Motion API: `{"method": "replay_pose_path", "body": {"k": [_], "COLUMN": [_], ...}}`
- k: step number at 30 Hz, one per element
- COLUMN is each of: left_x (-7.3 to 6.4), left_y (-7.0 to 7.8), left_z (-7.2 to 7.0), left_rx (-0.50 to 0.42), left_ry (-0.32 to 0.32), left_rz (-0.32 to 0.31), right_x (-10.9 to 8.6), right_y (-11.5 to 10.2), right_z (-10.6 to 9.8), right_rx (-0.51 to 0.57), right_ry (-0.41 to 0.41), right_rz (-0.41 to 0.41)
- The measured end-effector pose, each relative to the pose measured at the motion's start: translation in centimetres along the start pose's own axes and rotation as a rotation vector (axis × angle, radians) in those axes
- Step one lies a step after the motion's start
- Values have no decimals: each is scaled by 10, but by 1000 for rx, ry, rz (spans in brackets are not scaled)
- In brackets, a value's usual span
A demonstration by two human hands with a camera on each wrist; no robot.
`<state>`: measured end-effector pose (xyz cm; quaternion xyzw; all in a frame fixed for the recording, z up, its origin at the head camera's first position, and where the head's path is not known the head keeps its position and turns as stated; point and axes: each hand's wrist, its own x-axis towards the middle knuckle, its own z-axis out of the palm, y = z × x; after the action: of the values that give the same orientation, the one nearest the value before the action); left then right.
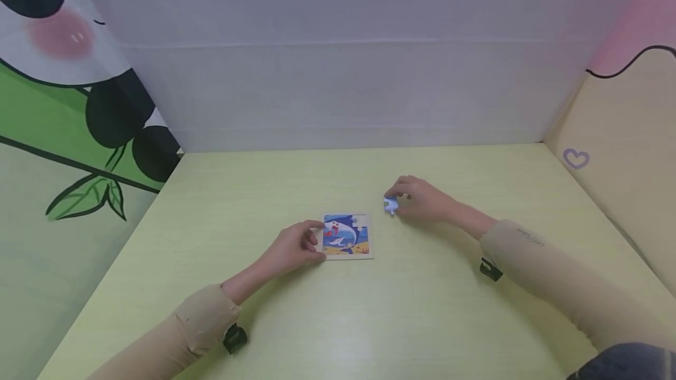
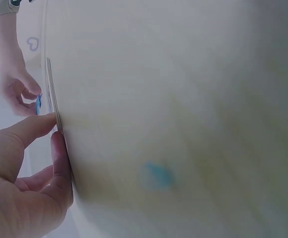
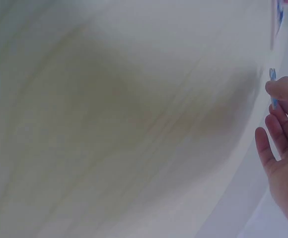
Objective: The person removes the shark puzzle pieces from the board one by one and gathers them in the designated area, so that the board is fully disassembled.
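A small square jigsaw puzzle (image 1: 345, 236) in a pale frame lies flat on the table, its picture a blue and white dolphin over a sandy sea floor. At its upper right a pale bare patch shows among the pieces. My left hand (image 1: 292, 246) holds the frame's left side between thumb and fingers; the left wrist view has the frame (image 2: 54, 91) edge-on at the fingertips. To the right of the puzzle and farther back, my right hand (image 1: 422, 199) pinches a blue and white puzzle piece (image 1: 391, 204). This piece (image 3: 273, 88) is between thumb and fingers, apart from the frame.
The pale wood-grain table (image 1: 449, 321) ends at a whitish back wall (image 1: 343, 92). Printed side panels stand left and right, the right one with a purple heart (image 1: 575, 158). Dark fabric (image 1: 623, 362) shows at the lower right corner.
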<state>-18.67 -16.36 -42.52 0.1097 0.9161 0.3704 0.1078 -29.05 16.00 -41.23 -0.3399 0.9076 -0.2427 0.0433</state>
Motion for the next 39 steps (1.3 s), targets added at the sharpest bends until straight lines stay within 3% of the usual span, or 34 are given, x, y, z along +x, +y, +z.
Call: {"method": "replay_pose_path", "body": {"k": [7,16,21,28,39], "left_x": [0,0,0,1,0], "left_y": [0,2,1,0,3], "left_z": [1,2,2,1,2], "left_rx": [7,-14,1,-8,9], "left_ry": [-2,-4,-4,-9,-3], "left_rz": [-21,-19,-17,-5,-14], "right_x": [-24,-56,-68,-75,-79], "right_y": [51,90,103,114,117], "right_z": [-18,-46,-52,-53,-56], "right_rx": [45,105,97,125,149], "right_ry": [56,104,117,72,29], "right_rz": [55,218,224,248,218]}}
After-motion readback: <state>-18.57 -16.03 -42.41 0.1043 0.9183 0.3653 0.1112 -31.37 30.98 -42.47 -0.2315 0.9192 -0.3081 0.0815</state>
